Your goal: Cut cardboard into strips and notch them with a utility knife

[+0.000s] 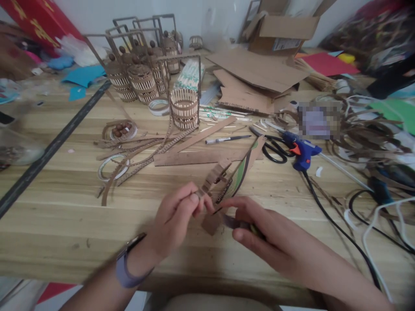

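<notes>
Cardboard strip (214,175), brown and slightly blurred, sticks up and away from the left hand (181,216), whose thumb and fingers pinch its near end above the worktop (65,233). The right hand (259,224) is curled around a tool (231,222) with a greyish end, its index finger reaching toward the left fingertips; whether the two touch is hard to tell. Beneath and between them lies a brown scrap (210,224).

Just past the hands, a green-and-black printed card piece (240,177) slants away to the right. Beyond it a long flat card strip (184,159) lies crosswise, with a tape roll (113,167) to the left and, to the right, black-handled scissors (275,151) beside a blue glue gun (303,153).

Farther off are a pen (227,139) and a slatted basket (184,113) with a tall handle. Similar baskets (142,84) cluster behind it on the left; cardboard sheets (256,73) and an open box (285,28) stand farthest, to the right.
</notes>
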`<state>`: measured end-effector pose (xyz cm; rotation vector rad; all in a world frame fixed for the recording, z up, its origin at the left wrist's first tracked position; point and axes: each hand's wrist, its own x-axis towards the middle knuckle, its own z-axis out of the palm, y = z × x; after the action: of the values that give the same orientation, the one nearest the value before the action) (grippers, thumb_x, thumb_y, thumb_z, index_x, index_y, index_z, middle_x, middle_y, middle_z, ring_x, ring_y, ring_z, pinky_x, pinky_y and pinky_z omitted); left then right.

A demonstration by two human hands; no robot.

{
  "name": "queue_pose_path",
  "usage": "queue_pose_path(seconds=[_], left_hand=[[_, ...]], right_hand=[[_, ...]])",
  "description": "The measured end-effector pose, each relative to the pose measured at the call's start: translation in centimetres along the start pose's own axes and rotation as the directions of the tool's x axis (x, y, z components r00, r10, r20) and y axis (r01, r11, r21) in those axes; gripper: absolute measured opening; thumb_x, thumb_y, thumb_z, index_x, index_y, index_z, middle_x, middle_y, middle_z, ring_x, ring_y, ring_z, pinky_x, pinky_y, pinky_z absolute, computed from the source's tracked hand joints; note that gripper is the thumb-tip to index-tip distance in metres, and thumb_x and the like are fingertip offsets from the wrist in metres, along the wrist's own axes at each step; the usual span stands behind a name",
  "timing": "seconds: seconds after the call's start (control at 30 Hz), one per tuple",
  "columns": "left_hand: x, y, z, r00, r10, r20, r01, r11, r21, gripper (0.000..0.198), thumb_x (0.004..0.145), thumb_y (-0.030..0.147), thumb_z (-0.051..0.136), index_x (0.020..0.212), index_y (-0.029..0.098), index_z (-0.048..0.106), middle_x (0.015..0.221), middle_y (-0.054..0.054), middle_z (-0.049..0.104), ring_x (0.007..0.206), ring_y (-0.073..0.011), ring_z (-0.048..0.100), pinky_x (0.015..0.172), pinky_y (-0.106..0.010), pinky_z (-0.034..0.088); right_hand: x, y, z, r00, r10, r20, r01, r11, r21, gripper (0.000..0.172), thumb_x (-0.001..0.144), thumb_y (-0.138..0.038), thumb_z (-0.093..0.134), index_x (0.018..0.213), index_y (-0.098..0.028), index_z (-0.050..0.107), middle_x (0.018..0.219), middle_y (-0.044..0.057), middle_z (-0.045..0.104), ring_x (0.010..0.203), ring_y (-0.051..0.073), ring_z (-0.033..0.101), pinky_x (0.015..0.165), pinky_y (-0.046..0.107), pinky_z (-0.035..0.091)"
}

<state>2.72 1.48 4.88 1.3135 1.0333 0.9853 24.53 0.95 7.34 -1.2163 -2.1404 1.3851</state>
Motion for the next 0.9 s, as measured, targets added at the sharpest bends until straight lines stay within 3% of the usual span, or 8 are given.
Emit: queue_pose_path(seconds=[0.23,0.33,0.43,0.5,0.57,0.67,0.8,0.9], left_hand=[[0.7,1.0,-0.7,0.99,-0.055,-0.13,0.003,0.929,-0.37,0.026,0.087,0.027,0.045,0.061,0.022,0.041,0.05,0.002,0.051,0.053,-0.0138,0.043,0.055,-0.027,0.034],[0.5,1.9,-0.8,0.989,-0.058,-0.137,0.002,0.928,-0.373,0.029,0.085,0.03,0.048,0.058,0.022,0.04,0.047,0.002,0.047,0.05,-0.0135,0.04,0.053,-0.027,0.032],[0.1,3.0,-0.7,0.993,-0.044,-0.108,0.001,0.93,-0.369,0.031,0.082,0.031,0.051,0.055,0.023,0.038,0.044,0.002,0.044,0.047,-0.0129,0.037,0.051,-0.027,0.031],[0.1,3.7,-0.8,0.997,-0.041,-0.066,0.012,0.921,-0.39,0.031,0.082,0.03,0.053,0.054,0.022,0.04,0.043,0.002,0.045,0.045,-0.0125,0.037,0.051,-0.027,0.032],[0.6,4.5,-1.1,0.998,-0.057,-0.016,0.044,0.9,-0.434,0.031,0.083,0.029,0.053,0.054,0.022,0.045,0.043,0.002,0.045,0.045,-0.0124,0.039,0.05,-0.026,0.035],[2.4,5.6,-2.2,0.997,-0.075,0.018,0.073,0.833,-0.548,0.03,0.089,0.031,0.051,0.062,0.019,0.059,0.04,0.004,0.041,0.039,-0.0106,0.039,0.047,-0.023,0.038],[4.7,6.4,-3.4,0.979,-0.076,-0.19,-0.078,0.72,-0.689,0.049,0.103,0.036,0.026,0.092,0.01,0.066,0.061,-0.001,0.063,0.05,-0.0079,0.053,0.052,-0.02,0.043],[4.8,5.4,-2.8,0.949,-0.168,-0.267,-0.045,0.764,-0.643,0.046,0.106,0.031,0.026,0.094,0.011,0.065,0.079,-0.002,0.07,0.072,-0.0071,0.061,0.072,-0.021,0.047]], right_hand=[[0.5,1.0,0.8,0.996,-0.074,0.039,0.084,0.856,-0.51,0.011,0.093,-0.025,0.058,0.1,-0.021,0.064,0.086,0.004,0.071,0.079,0.022,0.069,0.065,0.031,0.05],[0.6,1.4,0.1,0.968,-0.172,-0.182,0.047,0.84,-0.541,0.018,0.097,-0.032,0.052,0.092,-0.021,0.066,0.084,0.005,0.068,0.076,0.02,0.067,0.062,0.03,0.051],[0.8,1.4,-0.7,0.897,-0.207,-0.391,-0.012,0.872,-0.489,0.027,0.097,-0.039,0.051,0.111,-0.02,0.064,0.099,0.01,0.069,0.08,0.021,0.067,0.064,0.032,0.052],[1.0,1.3,-0.9,0.917,-0.196,-0.347,0.047,0.918,-0.395,0.027,0.097,-0.036,0.051,0.117,-0.021,0.063,0.105,0.01,0.069,0.086,0.021,0.067,0.069,0.032,0.053],[1.1,1.1,-1.0,0.96,-0.144,-0.239,0.083,0.966,-0.245,0.02,0.097,-0.032,0.049,0.099,-0.022,0.067,0.089,0.006,0.069,0.08,0.018,0.065,0.067,0.029,0.05],[1.1,1.0,-1.2,0.989,0.012,-0.144,0.005,0.993,0.117,0.033,0.092,-0.047,0.058,0.073,-0.02,0.061,0.063,-0.001,0.057,0.058,0.012,0.052,0.051,0.023,0.039],[1.2,1.7,-1.8,0.98,0.179,-0.09,-0.059,0.691,0.72,0.05,0.072,-0.063,0.076,0.068,-0.019,0.053,0.059,-0.004,0.056,0.04,0.004,0.033,0.038,0.019,0.024],[1.6,2.1,-1.9,0.959,0.262,-0.103,-0.039,0.485,0.874,0.05,0.064,-0.059,0.084,0.069,-0.019,0.054,0.062,-0.003,0.063,0.038,0.003,0.034,0.036,0.018,0.023]])
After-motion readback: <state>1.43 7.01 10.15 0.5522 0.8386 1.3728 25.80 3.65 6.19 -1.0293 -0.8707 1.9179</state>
